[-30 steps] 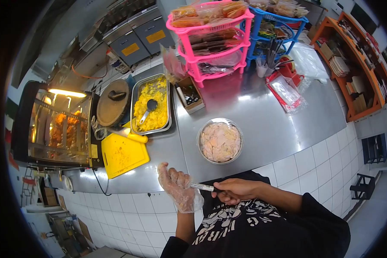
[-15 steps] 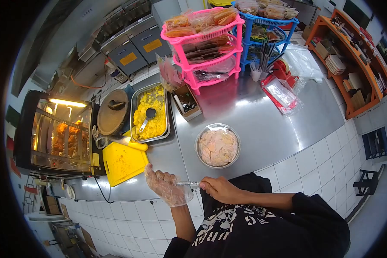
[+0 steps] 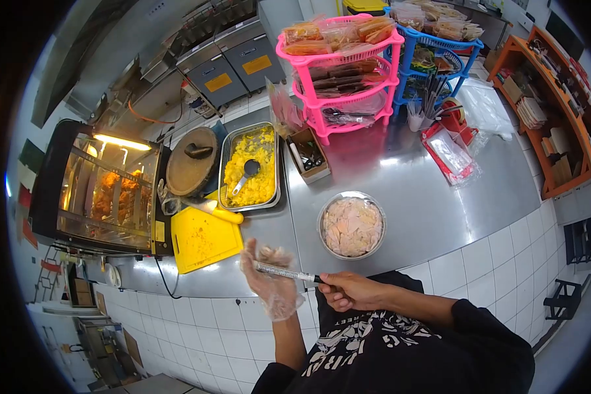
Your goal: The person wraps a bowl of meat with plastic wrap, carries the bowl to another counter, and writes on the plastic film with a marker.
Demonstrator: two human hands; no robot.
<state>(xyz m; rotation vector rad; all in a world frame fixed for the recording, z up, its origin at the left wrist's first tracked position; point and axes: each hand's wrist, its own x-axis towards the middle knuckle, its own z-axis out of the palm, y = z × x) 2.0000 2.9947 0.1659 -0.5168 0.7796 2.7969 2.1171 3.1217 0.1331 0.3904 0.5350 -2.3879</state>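
Note:
My left hand, in a clear plastic glove, is upright with its fingers parted, and a slim printed pen-like tool lies across its palm. The tool's black end is pinched in my bare right hand. Beyond my hands, a round bowl of pale raw meat pieces stands on the steel table. To the left of the bowl are a yellow cutting board, a yellow-handled knife and a metal tray of yellow food with a black scoop in it.
A lit glass food warmer stands at the left, beside a round lid. Behind are a small box, a pink rack, a blue rack and red-edged plastic packets. An orange shelf is at the right.
My left fingers have opened from around the tool, so more of its printed length shows. My right hand still holds the black end. The whole view has shifted.

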